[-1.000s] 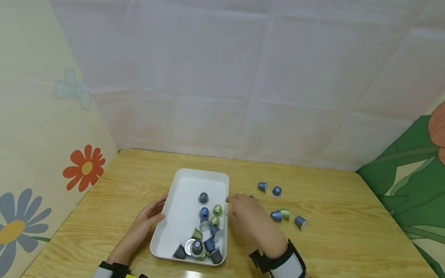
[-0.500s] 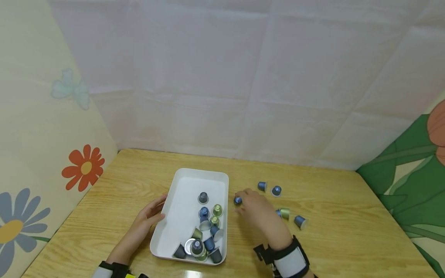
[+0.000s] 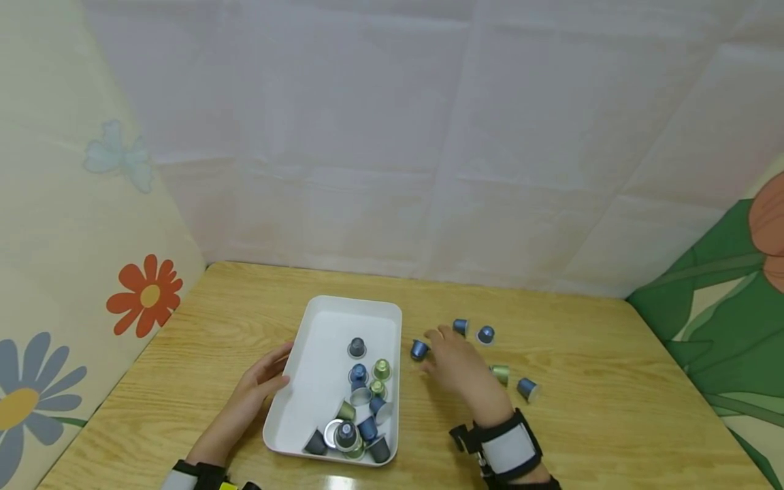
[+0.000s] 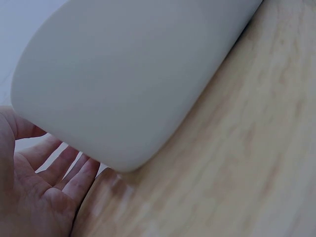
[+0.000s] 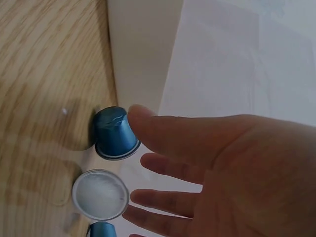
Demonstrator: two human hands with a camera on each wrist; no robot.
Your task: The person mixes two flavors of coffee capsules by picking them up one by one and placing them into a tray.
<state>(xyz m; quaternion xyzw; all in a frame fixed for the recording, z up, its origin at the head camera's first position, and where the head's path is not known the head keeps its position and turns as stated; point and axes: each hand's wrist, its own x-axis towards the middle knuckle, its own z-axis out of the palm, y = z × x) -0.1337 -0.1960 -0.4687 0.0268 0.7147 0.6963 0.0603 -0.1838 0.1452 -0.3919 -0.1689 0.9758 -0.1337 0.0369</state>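
My left hand (image 3: pixel 262 382) rests against the left side of the white tray (image 3: pixel 288 388), its fingers nearly straight along the outer wall in the left wrist view. Inside the tray lie several coffee capsules, among them a dark grey one (image 3: pixel 357 347), a green one (image 3: pixel 382 369) and a blue one (image 3: pixel 367 429). To the tray's right, a blue coffee capsule (image 3: pixel 419 350) sits just left of my right hand (image 3: pixel 456 364). Thumb and fingers are extended there; in the right wrist view the thumb tip comes close to a blue capsule (image 5: pixel 116 132), and contact is unclear.
Beyond my right hand, two blue capsules (image 3: pixel 486 334) lie on the wooden table (image 3: pixel 582 381). A green capsule (image 3: pixel 499 373) and another blue one (image 3: pixel 528 388) lie farther right. A white cloth backdrop (image 3: pixel 429 136) closes the far side.
My right hand has moved right, away from the tray's edge. A blue capsule now shows left of its fingers and has tilted slightly. The left hand and tray hold nearly still.
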